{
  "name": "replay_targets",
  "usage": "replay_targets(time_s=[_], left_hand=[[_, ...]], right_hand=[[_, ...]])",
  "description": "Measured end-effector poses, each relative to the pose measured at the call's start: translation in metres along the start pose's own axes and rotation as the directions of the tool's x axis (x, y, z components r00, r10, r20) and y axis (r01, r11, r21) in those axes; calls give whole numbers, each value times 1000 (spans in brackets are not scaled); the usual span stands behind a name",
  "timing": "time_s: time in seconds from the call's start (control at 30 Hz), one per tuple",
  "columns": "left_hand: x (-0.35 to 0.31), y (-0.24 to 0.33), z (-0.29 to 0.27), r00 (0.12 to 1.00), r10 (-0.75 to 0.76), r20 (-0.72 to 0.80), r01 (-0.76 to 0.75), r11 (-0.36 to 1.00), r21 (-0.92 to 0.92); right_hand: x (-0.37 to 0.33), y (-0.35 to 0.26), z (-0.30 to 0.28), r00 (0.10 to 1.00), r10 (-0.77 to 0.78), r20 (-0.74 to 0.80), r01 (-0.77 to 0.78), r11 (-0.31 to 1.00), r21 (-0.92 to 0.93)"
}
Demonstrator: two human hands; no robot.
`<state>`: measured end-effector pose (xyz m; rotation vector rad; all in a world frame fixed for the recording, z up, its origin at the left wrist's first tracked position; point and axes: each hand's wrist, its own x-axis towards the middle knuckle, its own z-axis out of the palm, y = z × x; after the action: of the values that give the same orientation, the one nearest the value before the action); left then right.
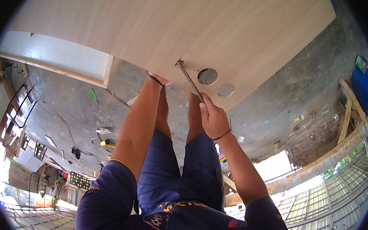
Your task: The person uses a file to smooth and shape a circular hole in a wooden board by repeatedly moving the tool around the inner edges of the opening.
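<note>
My right hand [214, 119] is closed around the near end of a long, thin metal file [190, 80]. The file's far tip sits in a small notch-like hole in a large pale wood-grain panel [256, 35]. A round cut-out [207, 76] lies just right of the file, and a smaller round cut-out [225, 89] sits nearer the panel's edge. At the panel's near edge is my left hand [162, 78], partly under the board. Its fingers are hidden, so its grip does not show.
A white-faced wooden frame [54, 70] lies at the left. On the concrete floor are a yellow power tool [107, 143], cords and scraps. A coiled cable [303, 121] lies at the right, near a blue container [366, 90] and timber pieces [344, 118].
</note>
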<state>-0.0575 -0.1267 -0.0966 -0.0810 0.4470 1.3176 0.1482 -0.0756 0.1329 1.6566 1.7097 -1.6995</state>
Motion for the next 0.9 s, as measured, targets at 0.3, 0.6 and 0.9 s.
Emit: replay_targets(time_s=[0.3,0.6,0.9], left_hand=[[-19,-4,75,743,19,-669,-214,954,-210],[-25,-40,120,723,358,-590,-134,911,389],[-25,-40,117,702,340,-626,-87,913,397]], right_hand=[[-9,-1,0,979,-173,-104,174,985,0],[-2,-1,-5,998,-48,43,49,999,-23],[3,-4,-10,996,-86,28,90,973,-214]])
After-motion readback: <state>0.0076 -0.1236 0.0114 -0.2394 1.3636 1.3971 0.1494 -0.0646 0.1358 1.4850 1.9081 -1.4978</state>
